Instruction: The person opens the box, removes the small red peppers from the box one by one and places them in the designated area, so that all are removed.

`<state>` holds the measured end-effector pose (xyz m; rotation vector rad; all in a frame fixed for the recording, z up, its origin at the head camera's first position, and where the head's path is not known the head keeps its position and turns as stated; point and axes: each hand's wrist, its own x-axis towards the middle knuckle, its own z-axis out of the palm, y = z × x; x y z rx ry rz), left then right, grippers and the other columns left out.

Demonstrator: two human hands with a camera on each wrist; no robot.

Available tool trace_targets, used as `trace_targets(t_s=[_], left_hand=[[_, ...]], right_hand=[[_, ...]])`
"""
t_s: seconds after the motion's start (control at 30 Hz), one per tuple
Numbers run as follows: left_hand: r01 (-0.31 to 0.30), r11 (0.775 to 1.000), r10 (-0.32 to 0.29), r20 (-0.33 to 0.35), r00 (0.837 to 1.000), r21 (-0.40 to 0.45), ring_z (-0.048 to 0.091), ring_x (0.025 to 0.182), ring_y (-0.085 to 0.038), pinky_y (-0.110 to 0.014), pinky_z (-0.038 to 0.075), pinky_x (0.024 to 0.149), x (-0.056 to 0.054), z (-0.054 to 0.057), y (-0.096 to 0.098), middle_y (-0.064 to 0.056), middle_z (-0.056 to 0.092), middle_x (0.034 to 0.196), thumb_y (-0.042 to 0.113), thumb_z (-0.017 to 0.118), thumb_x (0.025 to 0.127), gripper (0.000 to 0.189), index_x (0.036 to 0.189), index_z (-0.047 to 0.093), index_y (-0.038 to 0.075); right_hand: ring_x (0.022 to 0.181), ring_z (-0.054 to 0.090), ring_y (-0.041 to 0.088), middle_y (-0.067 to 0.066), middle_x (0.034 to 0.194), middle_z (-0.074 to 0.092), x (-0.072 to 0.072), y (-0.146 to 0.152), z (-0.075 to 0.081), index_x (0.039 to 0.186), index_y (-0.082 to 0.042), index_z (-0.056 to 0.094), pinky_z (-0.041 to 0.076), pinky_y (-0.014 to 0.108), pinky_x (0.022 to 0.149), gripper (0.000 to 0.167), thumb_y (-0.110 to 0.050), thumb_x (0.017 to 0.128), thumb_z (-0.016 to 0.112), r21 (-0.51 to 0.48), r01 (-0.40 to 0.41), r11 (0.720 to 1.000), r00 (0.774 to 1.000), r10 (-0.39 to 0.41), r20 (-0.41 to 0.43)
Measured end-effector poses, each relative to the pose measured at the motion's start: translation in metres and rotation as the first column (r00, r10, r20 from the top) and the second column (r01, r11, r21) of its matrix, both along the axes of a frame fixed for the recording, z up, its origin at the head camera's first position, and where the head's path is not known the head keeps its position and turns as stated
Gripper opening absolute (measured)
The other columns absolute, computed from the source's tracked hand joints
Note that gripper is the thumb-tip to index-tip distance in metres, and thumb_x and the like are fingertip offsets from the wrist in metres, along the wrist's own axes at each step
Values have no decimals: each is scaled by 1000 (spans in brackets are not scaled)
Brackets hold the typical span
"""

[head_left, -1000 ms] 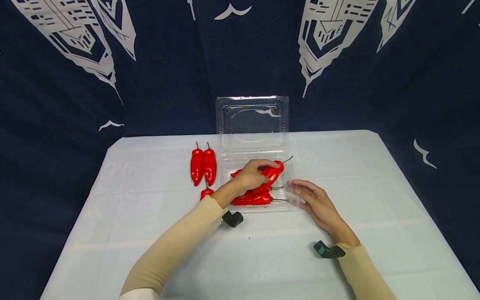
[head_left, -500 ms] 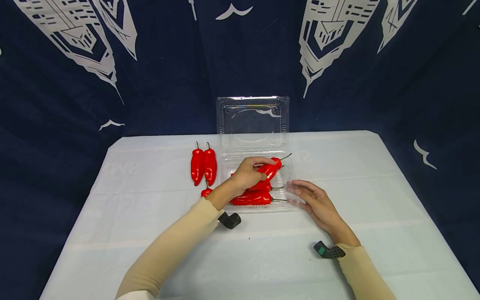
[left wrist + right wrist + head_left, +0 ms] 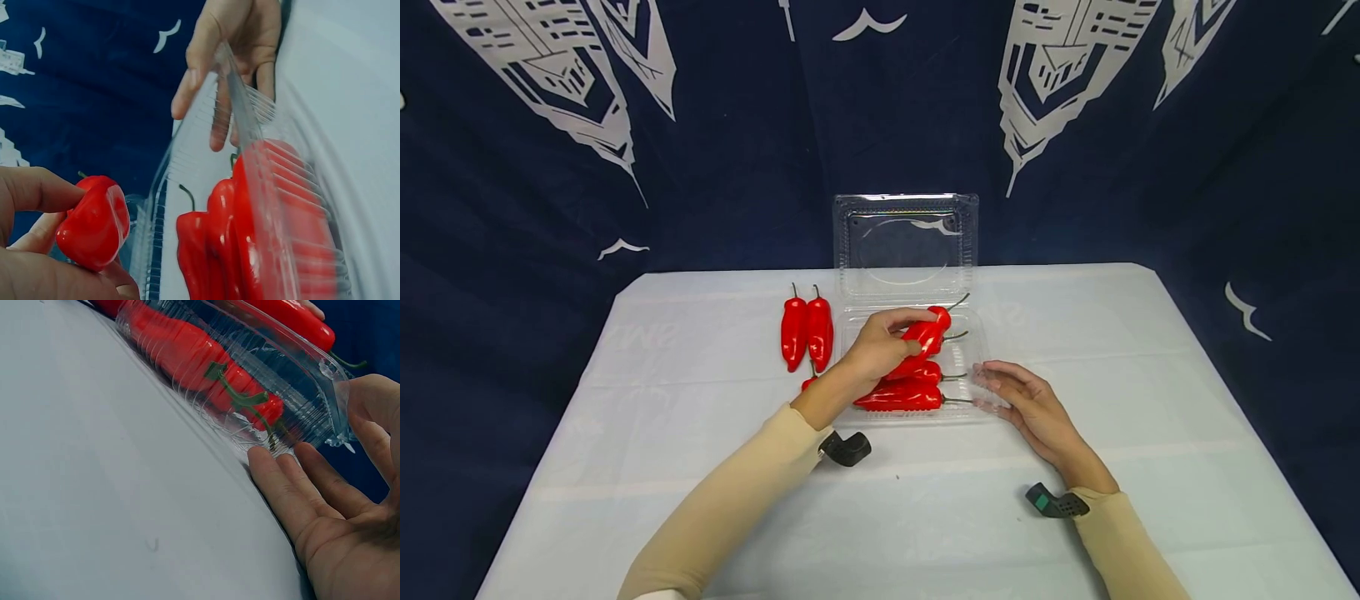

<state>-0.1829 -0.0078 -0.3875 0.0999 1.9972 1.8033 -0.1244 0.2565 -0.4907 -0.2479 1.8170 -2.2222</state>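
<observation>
1. Left hand (image 3: 876, 346) is pinching a glossy, elongated red pepper (image 3: 923, 337) above an open, clear plastic hinged box (image 3: 957, 358).
2. Right hand (image 3: 1033, 407) is touching box's right end, fingers spread.
3. Similar peppers (image 3: 902, 397) are lying inside.

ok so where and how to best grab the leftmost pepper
Probably across the lower body of the leftmost pepper, from above, pinching both flanks. It lies with its stem at the far end, close beside the neighbouring pepper, but a gap opens between them toward their tapered ends, and its left side is free. The thin stem looks a weaker hold.
</observation>
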Motion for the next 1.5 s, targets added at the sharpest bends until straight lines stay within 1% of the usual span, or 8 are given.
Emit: trace_targets(t_s=[0.17,0.33,0.57,0.73,0.93,1.17,1.33,1.5], left_hand=[[-5,999,6,-29,1000,41,56,122,-27,-32,55,92,6,5,-12,-6,58,137,-10,60,87,49,129,68,15],[-22,997,23,-17,1000,79,53,124,-28,-34,56,91,11,13,-26,-4,56,138,-10,60,87,51,130,67,16],[-41,999,41,-24,999,36,52,123,-27,-32,57,87,19,17,-48,-2,54,138,-6,62,87,50,129,67,21],[-71,997,71,-11,997,40,53,121,-29,-31,58,83,24,14,-67,-3,53,140,-6,61,88,50,131,66,20],[-124,990,123,28,992,62,50,124,-29,-32,57,87,32,11,-90,-7,49,142,-7,59,89,51,134,62,17],[-203,970,195,67,978,131,49,123,-26,-25,56,87,38,3,-116,-12,44,144,-9,54,90,54,140,55,11],[-249,962,243,66,968,114,50,119,-24,-22,56,84,44,-4,-133,-13,44,144,-9,54,89,56,142,53,10],[-290,955,285,77,955,68,52,116,-21,-21,56,85,52,-12,-149,-12,44,145,-7,54,92,55,144,51,10]], right_hand=[[127,59,11,2,140,59,1,0,-1,143,8,42,55,35,95,44,-8,103,53,0,3,1000,1000,-3,-1],[127,58,10,2,141,58,0,0,-1,143,7,43,55,35,95,43,-8,103,53,3,5,1000,1000,-5,-1],[128,58,12,5,142,57,-1,-1,-2,143,7,43,55,35,96,42,-8,104,52,-3,-2,1000,1000,2,-12],[128,58,11,5,142,57,-1,-1,-1,143,8,42,55,35,96,44,-8,104,53,-1,-4,1000,1000,4,-12],[128,57,11,3,142,57,-1,-1,-1,143,6,44,55,34,96,43,-9,103,54,6,3,1000,1000,-3,-1],[129,58,13,3,142,58,1,1,-1,143,4,46,55,35,96,41,-7,104,52,-6,-5,1000,1000,5,-26],[128,58,12,3,142,57,1,2,-1,143,5,45,55,35,96,41,-7,104,51,-15,-8,1000,999,7,-33],[128,58,11,1,141,58,0,0,-1,142,4,46,55,35,96,40,-7,104,52,-20,-14,1000,999,14,-29]])
